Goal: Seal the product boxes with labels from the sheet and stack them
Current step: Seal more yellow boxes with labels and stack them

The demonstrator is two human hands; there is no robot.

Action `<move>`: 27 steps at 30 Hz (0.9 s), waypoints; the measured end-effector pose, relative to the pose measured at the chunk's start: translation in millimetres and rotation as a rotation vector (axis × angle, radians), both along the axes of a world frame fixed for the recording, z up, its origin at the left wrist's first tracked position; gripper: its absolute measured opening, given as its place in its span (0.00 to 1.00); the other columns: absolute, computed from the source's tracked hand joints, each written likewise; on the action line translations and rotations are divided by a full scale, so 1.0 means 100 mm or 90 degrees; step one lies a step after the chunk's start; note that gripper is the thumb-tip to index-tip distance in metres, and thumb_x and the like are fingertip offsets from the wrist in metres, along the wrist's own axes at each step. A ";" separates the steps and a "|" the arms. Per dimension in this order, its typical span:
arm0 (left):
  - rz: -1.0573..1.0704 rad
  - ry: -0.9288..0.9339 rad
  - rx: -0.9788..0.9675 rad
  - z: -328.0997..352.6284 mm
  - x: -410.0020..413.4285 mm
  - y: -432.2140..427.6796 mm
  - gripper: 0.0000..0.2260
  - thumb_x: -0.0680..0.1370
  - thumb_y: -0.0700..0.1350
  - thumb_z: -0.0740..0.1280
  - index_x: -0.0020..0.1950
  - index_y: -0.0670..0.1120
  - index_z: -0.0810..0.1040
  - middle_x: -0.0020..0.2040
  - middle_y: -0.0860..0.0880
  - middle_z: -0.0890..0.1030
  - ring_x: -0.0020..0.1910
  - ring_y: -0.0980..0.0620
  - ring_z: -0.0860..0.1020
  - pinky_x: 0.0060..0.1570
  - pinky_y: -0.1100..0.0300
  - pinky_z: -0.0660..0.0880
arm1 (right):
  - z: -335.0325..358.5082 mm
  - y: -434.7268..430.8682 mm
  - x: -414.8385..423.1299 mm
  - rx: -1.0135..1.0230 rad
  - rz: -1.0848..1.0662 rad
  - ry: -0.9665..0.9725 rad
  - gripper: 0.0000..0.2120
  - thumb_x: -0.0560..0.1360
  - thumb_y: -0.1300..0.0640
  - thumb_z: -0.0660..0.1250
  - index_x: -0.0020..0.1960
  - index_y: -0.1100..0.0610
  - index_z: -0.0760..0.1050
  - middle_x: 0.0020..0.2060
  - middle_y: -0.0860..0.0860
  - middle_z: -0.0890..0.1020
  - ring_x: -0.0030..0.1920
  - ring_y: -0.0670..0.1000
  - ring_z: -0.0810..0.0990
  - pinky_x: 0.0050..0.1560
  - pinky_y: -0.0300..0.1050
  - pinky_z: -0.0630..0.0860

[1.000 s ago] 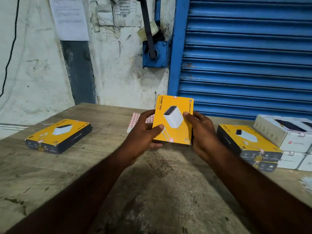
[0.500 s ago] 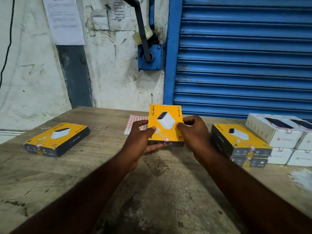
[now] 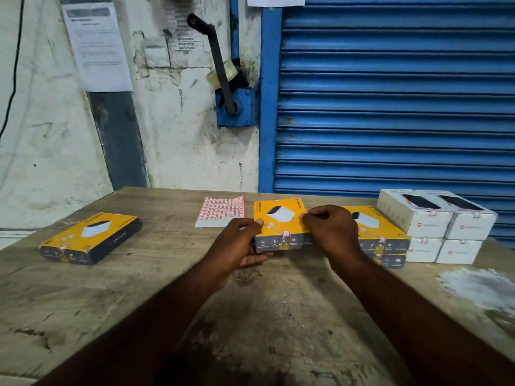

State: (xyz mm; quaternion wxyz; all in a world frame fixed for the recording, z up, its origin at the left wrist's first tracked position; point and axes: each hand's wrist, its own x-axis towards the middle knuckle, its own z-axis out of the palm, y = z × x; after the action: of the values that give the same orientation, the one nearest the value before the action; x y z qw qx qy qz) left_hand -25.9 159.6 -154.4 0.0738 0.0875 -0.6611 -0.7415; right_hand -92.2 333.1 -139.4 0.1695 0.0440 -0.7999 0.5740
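The fingers of the left hand are clamped on the left edge of a yellow box, thumb on its top face and the rest curled underneath, which reads as a carrying grip rather than a pressing one. The fingers of the right hand are curled tight over the box's right edge, pinching it, so the box is steadied from both sides and held flat, top face up, in the middle of the frame. A small red-edged label is folded over the box's near edge, from the top face onto the dark side. Judging by that, this end is sealed and the box is ready for a pile. Whether its underside touches the surface I cannot tell, since the left fingers lie beneath it. Just left of the box, beyond the left hand, the label sheet lies flat, within easy reach for the next seal. Just right of the right hand stands the yellow stack, two boxes high, with labels on the near edges. It is probably where the held box belongs. Further right, white boxes sit two high in front of the blue shutter. Well apart, at the left of the frame, a lone yellow box lies flat.
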 end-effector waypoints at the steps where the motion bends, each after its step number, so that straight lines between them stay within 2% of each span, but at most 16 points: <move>1: -0.006 -0.001 -0.003 0.01 0.01 0.06 0.11 0.82 0.50 0.67 0.60 0.45 0.74 0.52 0.40 0.86 0.44 0.43 0.87 0.46 0.51 0.84 | 0.02 0.06 0.02 -0.001 0.002 0.002 0.04 0.73 0.55 0.76 0.47 0.55 0.84 0.41 0.47 0.84 0.48 0.51 0.82 0.51 0.44 0.76; 3: -0.020 0.001 -0.023 0.06 0.02 0.15 0.12 0.83 0.51 0.66 0.59 0.44 0.74 0.53 0.40 0.85 0.47 0.42 0.87 0.49 0.49 0.84 | 0.08 0.17 0.06 0.012 0.001 0.015 0.06 0.74 0.56 0.75 0.48 0.58 0.85 0.42 0.50 0.84 0.47 0.50 0.82 0.49 0.42 0.73; 6: -0.047 0.015 -0.055 0.20 0.02 0.28 0.09 0.84 0.49 0.65 0.53 0.43 0.76 0.52 0.40 0.86 0.48 0.42 0.86 0.55 0.48 0.82 | 0.20 0.32 0.08 0.040 -0.015 0.032 0.04 0.74 0.56 0.75 0.45 0.56 0.85 0.42 0.50 0.85 0.47 0.51 0.83 0.52 0.46 0.78; 8: -0.044 0.020 -0.078 0.30 -0.02 0.37 0.08 0.83 0.48 0.66 0.48 0.44 0.76 0.44 0.44 0.86 0.39 0.50 0.86 0.50 0.52 0.81 | 0.27 0.43 0.06 0.055 -0.024 0.028 0.03 0.74 0.56 0.75 0.43 0.55 0.86 0.40 0.51 0.85 0.47 0.53 0.83 0.54 0.51 0.80; 10: -0.040 0.012 -0.092 0.37 -0.07 0.46 0.08 0.83 0.48 0.67 0.48 0.45 0.76 0.36 0.49 0.82 0.30 0.58 0.80 0.44 0.57 0.81 | 0.33 0.53 0.03 0.073 -0.028 0.021 0.03 0.73 0.57 0.75 0.42 0.56 0.86 0.39 0.52 0.85 0.44 0.53 0.84 0.54 0.53 0.80; 15: -0.042 -0.016 -0.076 0.43 -0.21 0.71 0.07 0.82 0.48 0.68 0.49 0.44 0.77 0.43 0.47 0.83 0.36 0.56 0.82 0.37 0.61 0.82 | 0.44 0.78 -0.09 0.090 -0.053 0.003 0.02 0.72 0.57 0.76 0.42 0.56 0.86 0.41 0.55 0.87 0.47 0.56 0.84 0.53 0.51 0.80; 18: -0.036 -0.011 -0.071 0.46 -0.27 0.87 0.07 0.82 0.47 0.69 0.48 0.44 0.77 0.46 0.45 0.83 0.38 0.54 0.82 0.37 0.62 0.83 | 0.46 0.90 -0.17 0.084 -0.065 0.003 0.03 0.70 0.59 0.76 0.38 0.57 0.85 0.39 0.55 0.86 0.46 0.56 0.85 0.52 0.53 0.82; 22: -0.028 -0.010 -0.079 0.51 -0.37 1.07 0.07 0.81 0.46 0.69 0.47 0.43 0.77 0.44 0.45 0.83 0.38 0.53 0.81 0.39 0.60 0.82 | 0.48 1.01 -0.26 0.143 -0.093 0.033 0.05 0.72 0.63 0.74 0.40 0.65 0.85 0.39 0.61 0.86 0.43 0.59 0.85 0.45 0.51 0.80; 24: -0.025 -0.010 -0.090 0.50 -0.43 1.16 0.07 0.81 0.46 0.69 0.46 0.44 0.77 0.47 0.44 0.84 0.40 0.52 0.82 0.41 0.58 0.83 | 0.50 1.06 -0.30 0.177 -0.117 0.061 0.05 0.72 0.64 0.73 0.41 0.66 0.85 0.39 0.62 0.86 0.42 0.59 0.85 0.42 0.46 0.76; 27: -0.007 -0.002 -0.105 0.47 -0.52 1.26 0.07 0.81 0.47 0.70 0.44 0.46 0.77 0.52 0.42 0.85 0.45 0.48 0.84 0.42 0.56 0.84 | 0.51 1.11 -0.32 0.221 -0.137 0.099 0.04 0.72 0.65 0.72 0.43 0.64 0.85 0.44 0.59 0.86 0.48 0.57 0.84 0.43 0.39 0.67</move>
State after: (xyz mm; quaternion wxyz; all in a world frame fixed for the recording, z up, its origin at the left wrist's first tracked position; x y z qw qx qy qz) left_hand -77.7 285.5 -107.3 0.0761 0.0786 -0.7207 -0.6846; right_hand -124.6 443.6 -88.2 0.2807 0.0314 -0.8712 0.4014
